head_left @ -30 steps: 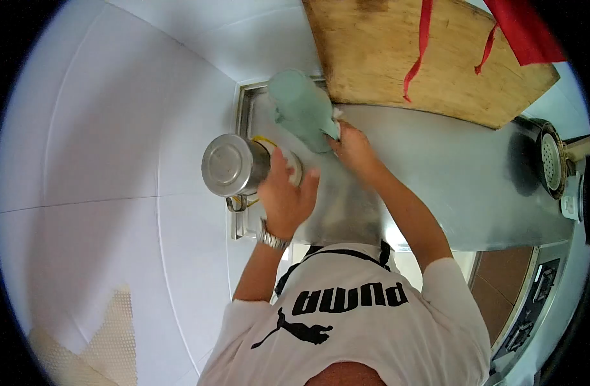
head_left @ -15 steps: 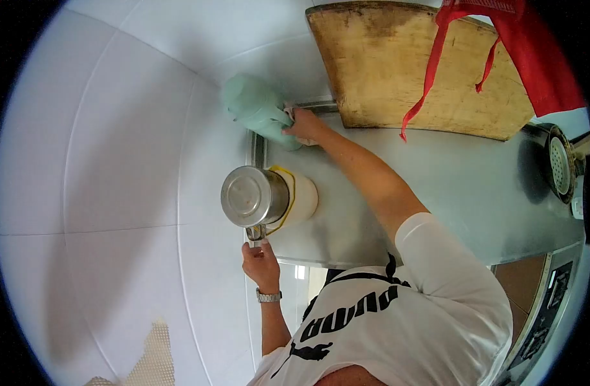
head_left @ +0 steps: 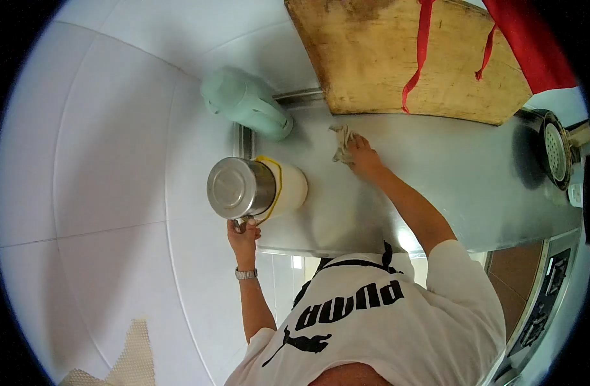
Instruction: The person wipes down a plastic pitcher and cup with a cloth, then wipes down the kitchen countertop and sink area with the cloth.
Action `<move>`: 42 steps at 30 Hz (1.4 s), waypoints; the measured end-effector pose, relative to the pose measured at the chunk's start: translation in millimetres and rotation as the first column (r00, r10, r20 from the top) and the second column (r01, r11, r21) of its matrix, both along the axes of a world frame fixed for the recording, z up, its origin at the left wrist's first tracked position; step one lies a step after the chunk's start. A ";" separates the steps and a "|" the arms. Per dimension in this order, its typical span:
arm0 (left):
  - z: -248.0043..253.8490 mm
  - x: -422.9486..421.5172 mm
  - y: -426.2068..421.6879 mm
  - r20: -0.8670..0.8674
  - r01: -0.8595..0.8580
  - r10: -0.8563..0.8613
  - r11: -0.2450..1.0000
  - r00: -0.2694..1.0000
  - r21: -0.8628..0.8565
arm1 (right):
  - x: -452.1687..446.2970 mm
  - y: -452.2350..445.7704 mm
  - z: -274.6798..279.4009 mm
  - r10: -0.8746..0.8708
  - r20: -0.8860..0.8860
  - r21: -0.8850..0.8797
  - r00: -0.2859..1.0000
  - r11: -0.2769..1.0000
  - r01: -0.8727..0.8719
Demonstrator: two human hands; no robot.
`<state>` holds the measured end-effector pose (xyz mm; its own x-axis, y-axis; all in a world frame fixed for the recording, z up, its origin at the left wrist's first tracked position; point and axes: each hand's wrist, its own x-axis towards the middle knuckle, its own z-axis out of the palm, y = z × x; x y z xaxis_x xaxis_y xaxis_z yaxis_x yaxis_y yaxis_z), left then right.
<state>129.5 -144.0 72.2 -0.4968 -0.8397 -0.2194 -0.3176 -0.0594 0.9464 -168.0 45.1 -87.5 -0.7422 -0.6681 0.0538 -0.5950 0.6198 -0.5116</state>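
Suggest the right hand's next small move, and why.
Probably sweep the cloth across the steel counter toward the white pail: the right hand holds it at the counter, nothing visible blocks that path, and the left hand grips the metal mug's handle.

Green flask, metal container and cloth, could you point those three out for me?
Green flask (head_left: 255,110): head view, on the middle of its body.
Metal container (head_left: 232,188): head view, on its round face turned to the camera.
Cloth (head_left: 342,143): head view, on its crumpled middle.
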 end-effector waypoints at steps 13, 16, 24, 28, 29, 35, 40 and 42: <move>0.4 -5.6 -4.0 0.175 0.097 -0.059 0.971 0.983 -0.216 | 108.6 69.4 17.9 0.375 -0.038 0.273 0.926 0.895 -0.352; 5.8 -15.7 -2.8 0.254 0.066 0.035 0.924 0.967 -0.376 | 113.8 78.2 21.2 0.374 -0.036 0.245 0.927 0.902 -0.354; 37.2 -26.4 7.5 0.277 0.134 0.021 0.839 0.961 -0.528 | 124.0 108.6 18.8 0.326 -0.131 0.182 0.936 0.936 -0.300; 18.7 -22.2 -8.8 0.299 0.194 0.014 0.734 0.954 -0.651 | 116.4 109.7 44.5 0.345 -0.024 0.401 0.938 0.863 -0.307; 21.9 -24.2 -4.6 0.252 0.163 0.002 0.759 0.968 -0.630 | 111.2 110.3 47.3 0.347 0.103 0.429 0.932 0.830 -0.356; 19.0 -25.3 -1.9 0.227 0.154 -0.021 0.795 0.974 -0.587 | 71.4 143.6 27.5 0.072 0.038 0.504 0.997 0.860 -0.082; 16.8 -25.0 -9.8 0.306 0.141 0.042 0.822 0.951 -0.552 | 56.4 197.7 41.3 -0.212 -0.019 0.496 0.977 0.847 0.194; 10.8 -18.9 -13.1 0.330 0.144 0.074 0.794 0.941 -0.590 | 49.4 212.0 32.2 -0.250 -0.012 0.530 0.968 0.820 0.218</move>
<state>110.6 -157.0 83.0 -0.5215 -0.8362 0.1694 -0.5973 0.4996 0.6274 -118.6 257.0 -55.3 -0.8708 -0.3899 -0.2994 -0.3783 0.9205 -0.0983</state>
